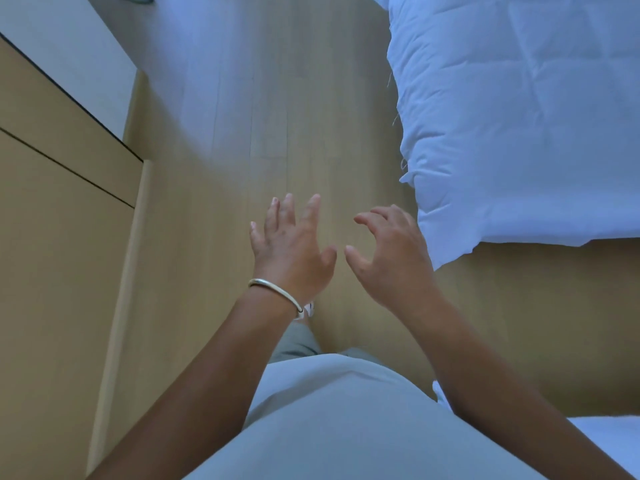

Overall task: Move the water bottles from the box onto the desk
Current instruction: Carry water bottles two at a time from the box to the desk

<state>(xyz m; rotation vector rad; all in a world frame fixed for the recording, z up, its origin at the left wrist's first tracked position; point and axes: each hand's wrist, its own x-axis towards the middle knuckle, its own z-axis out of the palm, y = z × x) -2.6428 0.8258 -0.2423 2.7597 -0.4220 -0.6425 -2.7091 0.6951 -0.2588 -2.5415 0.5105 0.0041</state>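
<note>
I hold both hands out in front of me above the wooden floor (pixel 277 98), and neither one holds anything. My left hand (pixel 289 247) has its fingers spread and nearly straight, palm down, with a silver bangle (pixel 275 292) around the wrist. My right hand (pixel 391 252) sits just beside the left hand, apart from it, its fingers loosely bent like a claw and its thumb pointing toward the left thumb. I see no water bottles and no box from here, so I cannot tell where they are. To the left of my left hand stands a tan wooden cabinet (pixel 52 237) with dark seams between its panels. To the right of my hands, a white quilt (pixel 519 116) hangs over the edge of a bed, its corner close to my right hand. Below my hands I see my light shirt (pixel 346 417), and the tip of one shoe (pixel 309 309) shows just under my left wrist.
</note>
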